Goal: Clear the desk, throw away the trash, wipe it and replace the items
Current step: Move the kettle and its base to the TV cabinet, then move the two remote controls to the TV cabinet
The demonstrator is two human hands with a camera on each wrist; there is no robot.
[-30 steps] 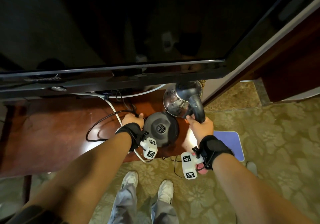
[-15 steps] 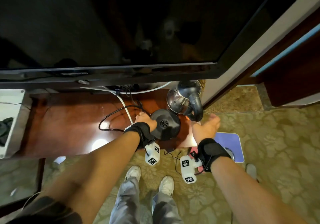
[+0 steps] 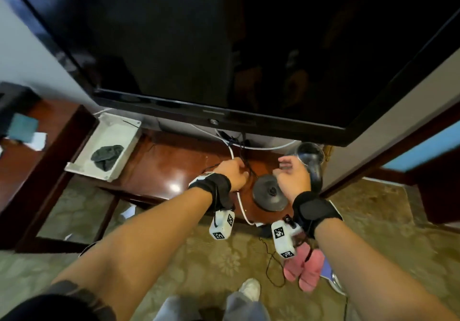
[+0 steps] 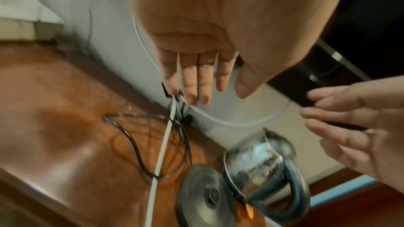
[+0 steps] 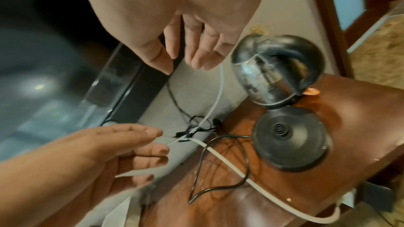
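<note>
The glossy tabletop (image 3: 159,174) sits under a dark TV (image 3: 224,47) — kettle (image 3: 310,156) at its right end, just beside its round base (image 3: 270,195). The left hand (image 3: 234,174) and right hand (image 3: 292,175) hover spread over tangled cables (image 5: 227,161), holding nothing.

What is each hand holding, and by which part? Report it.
Nothing. On the left hand the fingers lie straight, tips at the cables; the right hand hangs open beside the kettle.
</note>
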